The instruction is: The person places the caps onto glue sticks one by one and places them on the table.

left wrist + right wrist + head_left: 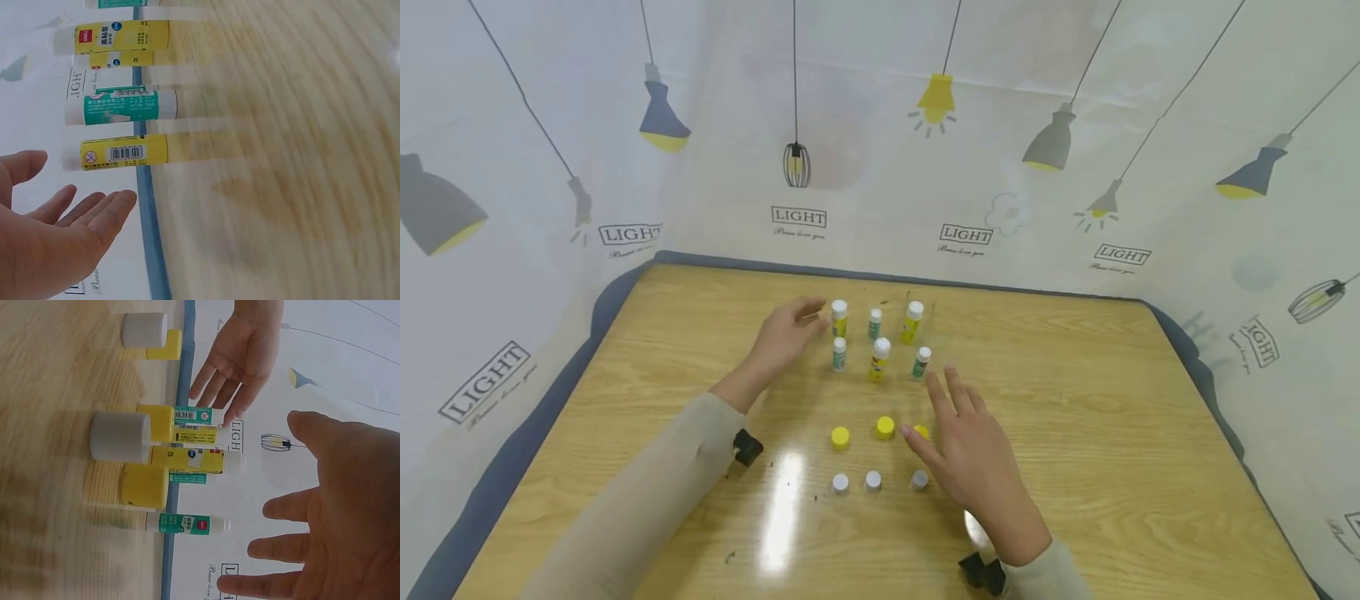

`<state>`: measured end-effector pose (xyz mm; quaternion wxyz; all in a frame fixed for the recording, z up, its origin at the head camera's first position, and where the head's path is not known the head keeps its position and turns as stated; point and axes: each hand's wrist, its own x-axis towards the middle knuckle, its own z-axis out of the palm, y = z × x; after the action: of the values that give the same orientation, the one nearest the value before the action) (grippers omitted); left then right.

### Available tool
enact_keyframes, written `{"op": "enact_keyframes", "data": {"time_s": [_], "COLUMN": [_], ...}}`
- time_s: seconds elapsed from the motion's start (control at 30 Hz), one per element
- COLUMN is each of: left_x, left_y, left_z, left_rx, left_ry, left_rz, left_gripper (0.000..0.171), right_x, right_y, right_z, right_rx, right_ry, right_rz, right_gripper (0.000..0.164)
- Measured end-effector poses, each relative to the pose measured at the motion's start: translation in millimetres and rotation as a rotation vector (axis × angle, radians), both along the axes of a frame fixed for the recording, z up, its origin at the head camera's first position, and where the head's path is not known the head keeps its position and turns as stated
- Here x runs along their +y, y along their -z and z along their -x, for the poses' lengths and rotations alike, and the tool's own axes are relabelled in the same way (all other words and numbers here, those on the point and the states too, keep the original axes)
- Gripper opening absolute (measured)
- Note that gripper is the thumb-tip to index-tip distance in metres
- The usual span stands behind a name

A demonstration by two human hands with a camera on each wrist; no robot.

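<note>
Beige-sleeved L hand [786,335] is empty, fingers loose & thumb apart, just beside the back-L yellow stick [839,323]; L wrist view shows a gap, so no contact. R hand [973,450] is also empty, fingers spread wide, near the front-R green stick [921,363], thumb partly hiding the R yellow cylinder [921,432]. Hands flank the group, prob. so both sides stay w/in reach. Six sticks stand upright, 2 rows of 3, colours alternating: back-mid green stick [875,325], back-R yellow stick [913,323], front-L green stick [839,356], front-mid yellow stick [879,362]. Flat ends down, presumably for stability. Nearer the person, short yellow cylinders [885,428] & white cylinders [872,481] form separate rows of 3, apparently to keep like w/ like. Wooden table [1075,400] under all; lamp-print backdrop [865,167] behind.
</note>
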<state>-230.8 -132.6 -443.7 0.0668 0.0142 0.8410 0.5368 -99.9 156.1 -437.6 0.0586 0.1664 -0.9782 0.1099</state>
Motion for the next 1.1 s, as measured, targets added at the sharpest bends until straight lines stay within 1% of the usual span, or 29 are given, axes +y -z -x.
{"op": "enact_keyframes", "data": {"time_s": [0.13, 0.2, 0.27, 0.4, 0.5, 0.6, 0.77, 1.0, 1.1], "left_x": [4.3, 6.3, 8.0, 10.1, 11.0, 12.1, 13.6, 13.2, 13.0], "left_y": [3.1, 5.1, 7.7, 14.9, 20.9, 25.5, 26.7, 26.5, 26.6], "left_z": [9.0, 12.2, 15.3, 20.7, 24.7, 28.8, 32.5, 35.8, 36.7], "left_rx": [-0.054, -0.064, -0.066, -0.075, -0.104, -0.122, -0.11, -0.12, -0.106], "left_ry": [-0.058, -0.07, -0.069, -0.029, -0.002, 0.009, 0.019, 0.056, 0.069], "left_rz": [-0.103, -0.131, -0.139, -0.15, -0.179, -0.178, -0.111, -0.066, -0.035], "left_gripper": [0.048, 0.047, 0.047, 0.05, 0.053, 0.056, 0.058, 0.05, 0.049], "right_x": [-0.9, -0.9, -0.5, 1.2, 2.5, 3.4, 4.0, 3.5, 3.5], "right_y": [-0.9, -2.1, -3.0, -4.6, -4.9, -5.7, -8.2, -9.0, -8.3], "right_z": [-1.7, -2.9, -4.2, -6.8, -7.6, -8.1, -9.2, -10.0, -9.2], "right_rx": [-0.025, -0.043, -0.063, -0.097, -0.113, -0.125, -0.138, -0.132, -0.132], "right_ry": [0.0, 0.003, 0.008, 0.026, 0.035, 0.037, 0.036, 0.04, 0.042], "right_rz": [0.027, 0.042, 0.058, 0.085, 0.098, 0.113, 0.139, 0.167, 0.173], "right_gripper": [0.081, 0.081, 0.08, 0.079, 0.077, 0.077, 0.076, 0.073, 0.072]}}
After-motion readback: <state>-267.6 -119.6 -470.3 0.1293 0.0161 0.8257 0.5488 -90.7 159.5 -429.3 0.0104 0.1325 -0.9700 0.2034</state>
